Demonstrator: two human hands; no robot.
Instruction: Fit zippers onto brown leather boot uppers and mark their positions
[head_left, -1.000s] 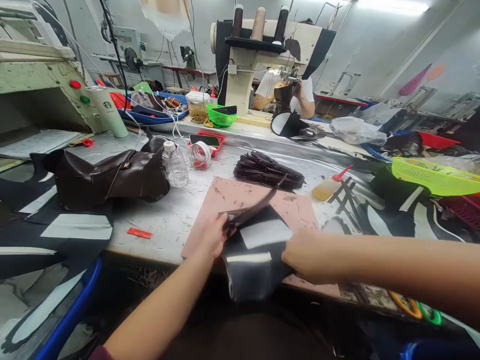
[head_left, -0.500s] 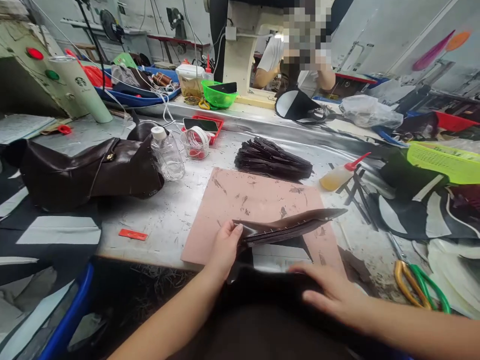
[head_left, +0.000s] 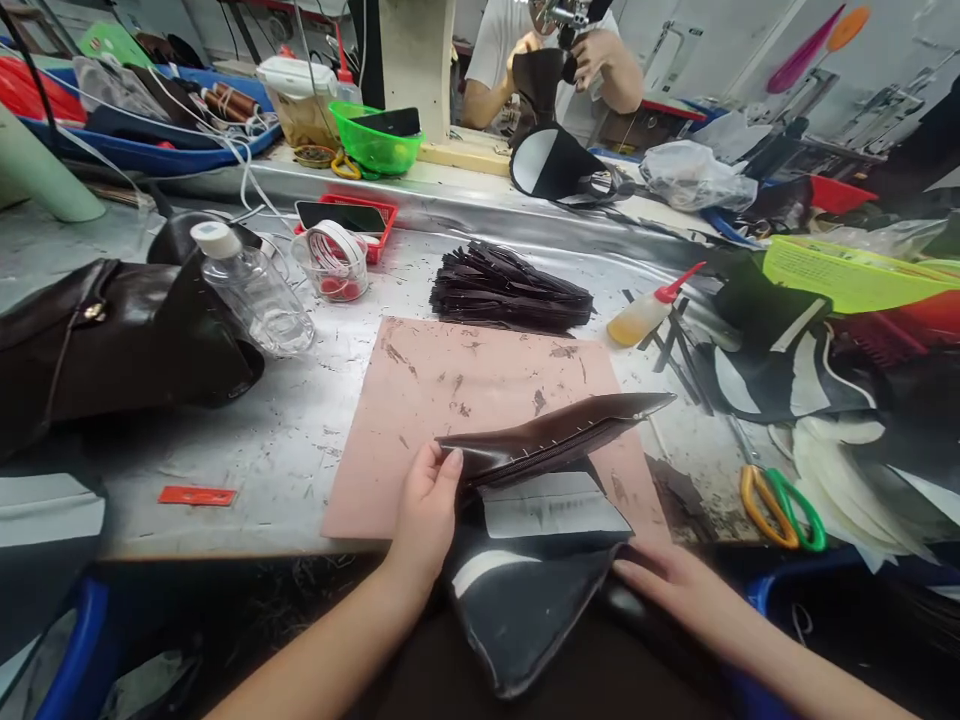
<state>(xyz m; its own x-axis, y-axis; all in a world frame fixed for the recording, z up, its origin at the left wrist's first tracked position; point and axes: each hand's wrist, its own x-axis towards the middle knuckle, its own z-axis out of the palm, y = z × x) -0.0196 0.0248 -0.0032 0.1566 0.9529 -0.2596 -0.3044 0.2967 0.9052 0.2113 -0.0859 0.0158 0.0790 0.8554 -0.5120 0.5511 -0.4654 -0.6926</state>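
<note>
Pinching the zippered leather piece [head_left: 536,440] by its left end, the left grip [head_left: 427,505] is pointing its long axis rightward; the right grip [head_left: 675,580] is clasping the black panel [head_left: 532,610].

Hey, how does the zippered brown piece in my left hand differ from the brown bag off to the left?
Handling: the zippered brown piece is held in the left hand; the brown bag rests on the table, untouched.
Fastening: the piece shows a zipper; the bag shows a strap with a gold-coloured stud.
Shape: the piece is narrow and tapers to a point; the bag is bulkier.
Both are dark brown and shiny.
</note>
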